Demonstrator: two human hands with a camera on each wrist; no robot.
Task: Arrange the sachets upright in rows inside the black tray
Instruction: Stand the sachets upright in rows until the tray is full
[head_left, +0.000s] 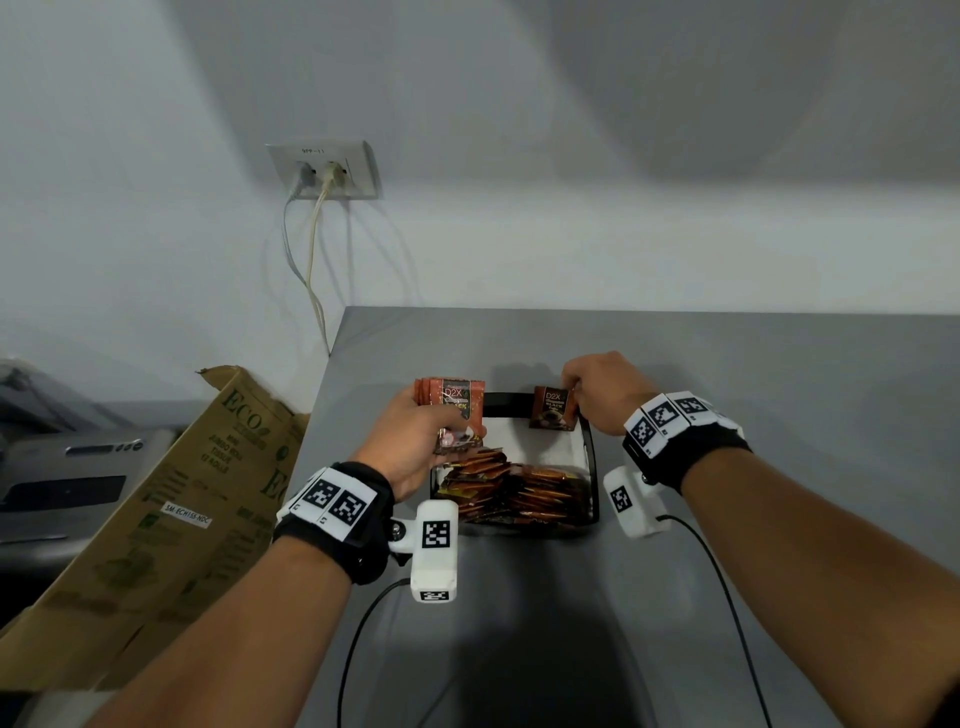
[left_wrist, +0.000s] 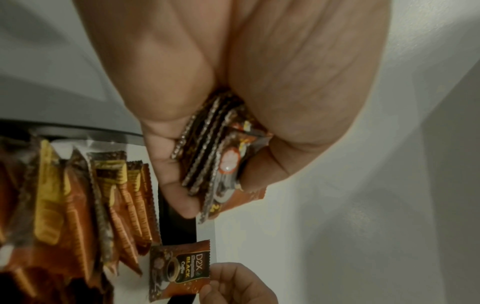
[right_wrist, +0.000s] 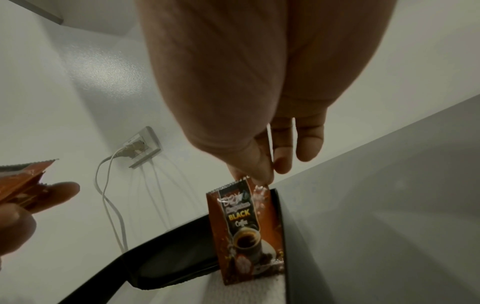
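A black tray (head_left: 594, 467) with a white liner sits on the grey table. Many brown-orange coffee sachets (head_left: 511, 488) lie heaped in its near half. My right hand (head_left: 597, 395) pinches the top edge of one sachet (head_left: 553, 408) that stands upright in the tray's far right corner (right_wrist: 279, 205); the same sachet (right_wrist: 246, 230) touches the liner. My left hand (head_left: 415, 436) grips a stack of several sachets (head_left: 457, 402) over the tray's far left corner, their crimped edges (left_wrist: 207, 154) fanned between thumb and fingers.
A cardboard box (head_left: 171, 499) leans against the table's left edge. A wall socket (head_left: 324, 169) with two cables hangs beyond the table's far left corner. Bare grey tabletop (head_left: 779, 395) spreads right of the tray and toward me, crossed by two black wrist cables.
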